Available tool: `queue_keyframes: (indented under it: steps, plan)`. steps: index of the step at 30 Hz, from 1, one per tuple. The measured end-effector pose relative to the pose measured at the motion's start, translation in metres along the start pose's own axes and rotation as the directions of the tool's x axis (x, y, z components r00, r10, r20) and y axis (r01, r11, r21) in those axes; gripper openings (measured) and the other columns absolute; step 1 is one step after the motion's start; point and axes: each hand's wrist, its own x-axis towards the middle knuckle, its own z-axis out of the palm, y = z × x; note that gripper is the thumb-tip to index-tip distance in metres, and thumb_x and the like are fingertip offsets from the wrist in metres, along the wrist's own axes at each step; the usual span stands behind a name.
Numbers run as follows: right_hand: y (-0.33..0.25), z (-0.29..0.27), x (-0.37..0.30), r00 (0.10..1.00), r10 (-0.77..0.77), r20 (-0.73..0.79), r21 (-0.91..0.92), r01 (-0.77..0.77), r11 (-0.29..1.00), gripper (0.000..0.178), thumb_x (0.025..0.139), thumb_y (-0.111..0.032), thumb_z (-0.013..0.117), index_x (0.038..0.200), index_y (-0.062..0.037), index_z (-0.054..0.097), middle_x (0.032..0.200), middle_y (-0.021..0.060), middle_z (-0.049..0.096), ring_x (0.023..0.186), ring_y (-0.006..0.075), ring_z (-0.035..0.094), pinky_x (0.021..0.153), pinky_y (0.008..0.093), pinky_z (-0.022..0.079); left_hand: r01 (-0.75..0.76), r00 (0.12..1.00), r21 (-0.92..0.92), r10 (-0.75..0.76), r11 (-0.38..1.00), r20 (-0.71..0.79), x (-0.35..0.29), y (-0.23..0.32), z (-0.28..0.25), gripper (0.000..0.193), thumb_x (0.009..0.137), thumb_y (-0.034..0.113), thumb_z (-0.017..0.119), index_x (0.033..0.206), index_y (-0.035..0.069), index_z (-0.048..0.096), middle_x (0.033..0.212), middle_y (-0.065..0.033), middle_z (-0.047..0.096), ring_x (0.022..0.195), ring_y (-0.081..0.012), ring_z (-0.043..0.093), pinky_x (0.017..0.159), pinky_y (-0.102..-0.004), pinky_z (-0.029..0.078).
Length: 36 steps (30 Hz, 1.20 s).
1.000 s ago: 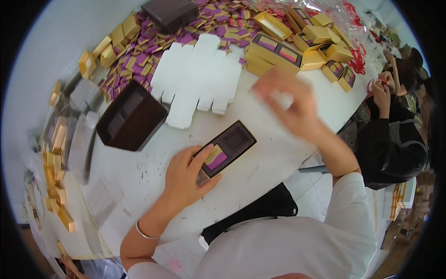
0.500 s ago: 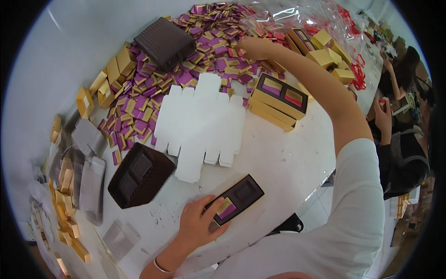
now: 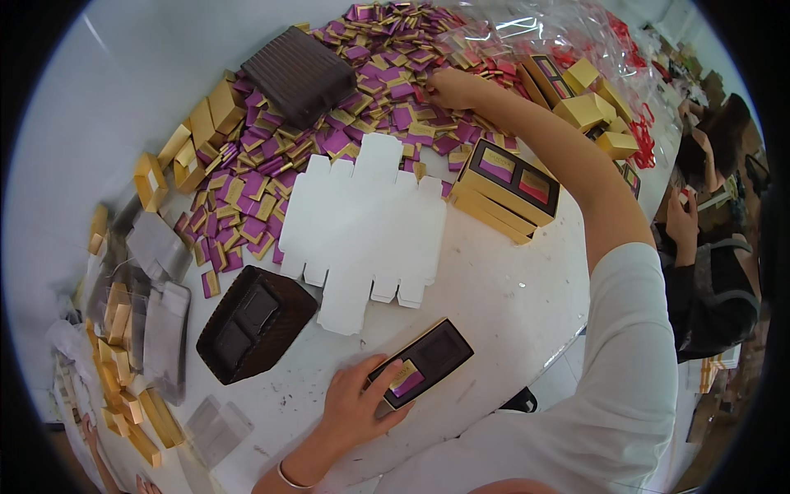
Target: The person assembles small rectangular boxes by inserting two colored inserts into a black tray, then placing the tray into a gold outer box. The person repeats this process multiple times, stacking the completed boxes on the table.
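Observation:
My left hand (image 3: 352,409) holds a small gold-edged box (image 3: 444,348) with a dark brown two-section tray, thumb and fingers at its left part. In the section by my fingers lies a purple and gold wrapped piece (image 3: 406,379); the other section is bare. Far off, my right arm reaches across to a large heap of purple and gold wrapped pieces (image 3: 263,193). My right hand (image 3: 453,89) is bent down into that heap, near some red pieces. Its fingertips are partly hidden, so what they pinch, if anything, cannot be made out.
A flat white carton blank (image 3: 362,222) lies mid-table. Dark trays stand left of it (image 3: 255,325) and on the heap (image 3: 300,76). Stacked gold boxes (image 3: 506,193) sit to the right. Clear plastic bags (image 3: 559,37) lie behind. Another person (image 3: 712,280) is at the far right.
The whole view has shifted slightly. My right hand stays at the heap and my left hand stays on the box. Another person's hands and a gold box now show at the lower left.

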Motion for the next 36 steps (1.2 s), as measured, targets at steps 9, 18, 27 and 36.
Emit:
queue_keyframes:
  steps: [9,18,27,36]
  plan:
    - [0.007,0.019,0.025,0.997,0.062,-0.053,0.112,-0.056,0.992,0.034,0.067,-0.034,0.071,0.086,-0.0044,0.07,0.087,0.0166,0.067,0.081,0.0311,0.064,0.07,0.0425,0.051,-0.009,1.0,0.007,0.009,1.0,0.012,-0.002,-0.003,0.006,0.067,0.06,0.027,0.079,0.119,0.007,0.053,0.115,-0.0139,0.054,0.094,-0.0279,0.055,0.075,-0.0371,0.044]
    - [0.027,-0.043,-0.053,0.851,0.053,-0.522,0.484,0.245,0.84,0.045,0.077,-0.034,0.069,0.107,-0.0017,0.062,0.085,0.0122,0.067,0.083,0.0215,0.065,0.071,0.0336,0.05,-0.015,1.0,0.028,0.015,1.0,0.004,-0.004,0.002,0.01,0.067,0.061,0.023,0.078,0.12,0.004,0.052,0.114,-0.0174,0.054,0.099,-0.0341,0.054,0.083,-0.0409,0.044]
    - [-0.169,0.006,-0.301,0.734,-0.599,-0.319,0.438,0.675,0.594,0.039,0.072,-0.003,0.068,0.11,-0.0039,0.064,0.106,0.0126,0.057,0.096,0.0286,0.056,0.083,0.0359,0.046,-0.079,0.996,0.065,0.081,0.995,-0.03,-0.004,0.006,0.011,0.069,0.062,0.021,0.077,0.122,0.002,0.048,0.113,-0.0172,0.057,0.098,-0.0325,0.056,0.083,-0.0389,0.044]
    - [-0.195,0.062,-0.313,0.946,-0.215,-0.244,0.933,0.289,0.215,0.017,0.077,-0.001,0.064,0.092,-0.0071,0.069,0.125,0.0133,0.041,0.114,0.0263,0.044,0.096,0.0341,0.038,-0.05,0.999,0.028,0.05,0.998,0.012,-0.002,0.016,0.005,0.064,0.063,0.021,0.076,0.119,0.004,0.051,0.115,-0.0151,0.057,0.095,-0.0309,0.056,0.081,-0.037,0.044]
